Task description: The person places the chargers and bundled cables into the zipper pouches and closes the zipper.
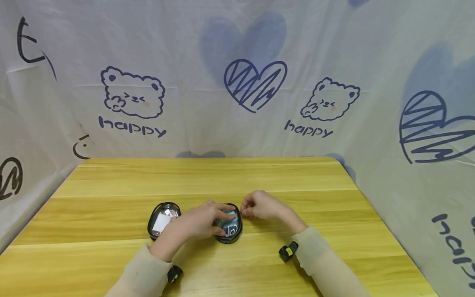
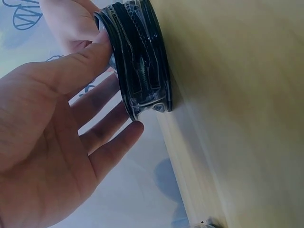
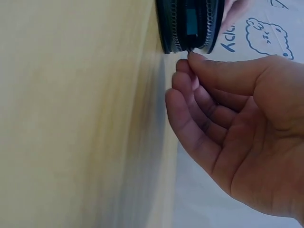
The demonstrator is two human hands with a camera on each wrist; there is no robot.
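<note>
A small rounded zip pouch [image 1: 231,229] with a black rim and clear top lies on the table, bluish contents showing through. My left hand [image 1: 202,219] rests on it from above, thumb near the close rim and fingers across the top. In the left wrist view those fingers [image 2: 116,142] look fairly straight. At the pouch's right end my right hand [image 1: 261,205] pinches what looks like the zipper pull [image 3: 190,51] between thumb and forefinger. The right wrist view shows two rows of zipper teeth [image 3: 175,28] apart, with something teal between them.
Left of my left forearm lies a second black-rimmed pouch [image 1: 151,225] with white contents, partly covered by the forearm. The wooden table [image 1: 208,177] meets a cloth backdrop [image 1: 193,107] with drawings behind and on both sides.
</note>
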